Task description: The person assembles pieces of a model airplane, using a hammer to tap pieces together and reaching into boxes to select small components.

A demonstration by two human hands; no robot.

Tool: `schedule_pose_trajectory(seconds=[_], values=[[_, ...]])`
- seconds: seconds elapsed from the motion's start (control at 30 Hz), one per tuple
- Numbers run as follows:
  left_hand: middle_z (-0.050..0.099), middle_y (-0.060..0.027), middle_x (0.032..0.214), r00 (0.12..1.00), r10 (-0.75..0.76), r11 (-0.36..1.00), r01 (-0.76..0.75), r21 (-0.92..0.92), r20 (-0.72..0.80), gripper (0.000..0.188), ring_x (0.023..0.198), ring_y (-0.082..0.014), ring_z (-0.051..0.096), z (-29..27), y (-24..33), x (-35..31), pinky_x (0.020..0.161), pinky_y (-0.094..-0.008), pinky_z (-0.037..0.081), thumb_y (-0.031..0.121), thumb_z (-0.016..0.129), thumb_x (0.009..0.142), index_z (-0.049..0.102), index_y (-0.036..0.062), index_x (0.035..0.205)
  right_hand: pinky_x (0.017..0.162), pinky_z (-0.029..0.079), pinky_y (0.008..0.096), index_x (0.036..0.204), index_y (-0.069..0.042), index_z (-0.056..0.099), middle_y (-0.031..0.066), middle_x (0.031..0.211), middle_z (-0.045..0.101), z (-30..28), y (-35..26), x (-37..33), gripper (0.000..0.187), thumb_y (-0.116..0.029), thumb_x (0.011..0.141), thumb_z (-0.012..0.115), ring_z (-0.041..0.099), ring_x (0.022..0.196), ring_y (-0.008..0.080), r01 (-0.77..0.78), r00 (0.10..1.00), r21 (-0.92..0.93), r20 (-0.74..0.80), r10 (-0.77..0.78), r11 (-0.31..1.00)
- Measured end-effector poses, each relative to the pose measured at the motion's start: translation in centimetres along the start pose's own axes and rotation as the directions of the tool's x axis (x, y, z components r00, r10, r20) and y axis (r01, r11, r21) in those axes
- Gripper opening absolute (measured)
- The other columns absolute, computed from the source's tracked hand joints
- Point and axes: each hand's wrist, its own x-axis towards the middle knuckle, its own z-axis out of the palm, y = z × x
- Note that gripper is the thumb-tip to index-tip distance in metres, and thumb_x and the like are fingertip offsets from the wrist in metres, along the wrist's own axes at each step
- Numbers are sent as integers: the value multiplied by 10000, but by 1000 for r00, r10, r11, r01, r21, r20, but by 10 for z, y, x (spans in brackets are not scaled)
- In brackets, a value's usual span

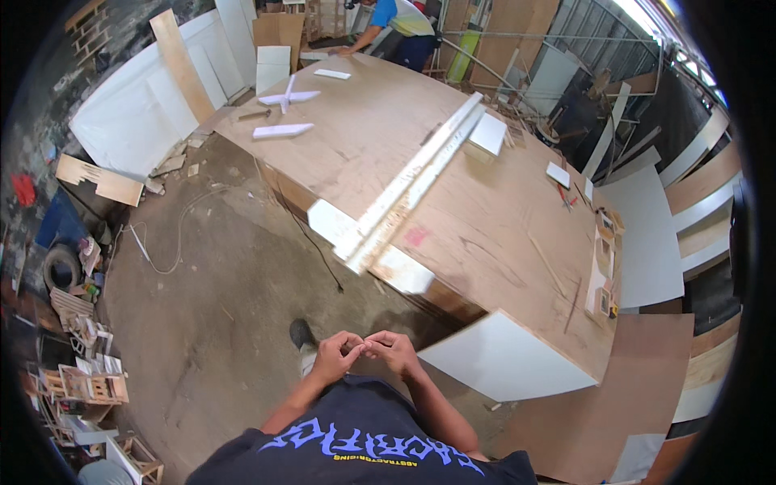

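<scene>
Close in front of my dark shirt, my left hand (pixel 337 356) and my right hand (pixel 393 353) meet with their fingertips pinched together. Both are closed, and anything between the fingers is too small to make out. Beyond them stands a large wooden worktable (pixel 485 234). Across its near edge lies a long white post (pixel 408 178), made of two parallel strips with a rough brown strip between them. A white panel (pixel 509 360) leans at the table's near corner, to the right of my hands.
On the table lie a white cross-shaped piece (pixel 288 98), a white box (pixel 487 134) and red-handled pliers (pixel 563 196). A black cable (pixel 311 238) hangs off the left edge. Scrap wood (pixel 85 384) and a tyre (pixel 61 267) line the left wall. Another person (pixel 400 24) leans over the far end.
</scene>
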Motion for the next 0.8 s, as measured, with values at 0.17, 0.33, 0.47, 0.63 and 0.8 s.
schedule_pose_trajectory(seconds=[0.17,0.33,0.47,0.63,0.8], values=[[783,-76,919,992,11,998,-3,60,-126,102,820,-126,748,-165,-29,53,725,-283,593,70,774,962,778,-2,1034,780,559,271,1090,11,784,38,953,779,112,-36,149,255,-228,1001,795,691,844,97,54,978,-157,207,-21,986],[794,-111,928,942,71,969,13,246,-328,122,822,-170,759,-323,-38,84,713,-315,588,114,814,927,789,16,996,752,537,268,1043,-17,809,18,922,769,250,-75,264,203,-212,986,812,670,848,82,191,941,-259,324,-101,947],[752,-114,937,917,91,945,44,325,-388,92,822,-217,748,-409,-33,109,705,-333,579,90,792,941,779,38,1015,766,542,270,1079,-25,801,6,931,767,323,-86,346,218,-220,982,816,669,853,80,56,913,-207,407,34,977],[735,-131,939,923,-55,986,109,123,-382,71,801,-249,742,-484,-92,184,712,-360,581,51,763,939,767,28,1006,772,552,262,1102,-13,784,10,958,763,363,-93,451,250,-237,994,807,679,852,88,38,933,-305,353,76,952],[746,-127,951,915,-67,977,140,159,-398,84,799,-230,742,-583,-120,276,736,-351,587,88,763,955,767,21,1006,772,559,265,1151,-30,776,-1,980,759,410,-110,569,269,-262,1014,789,675,873,77,-91,932,-127,338,130,988]])
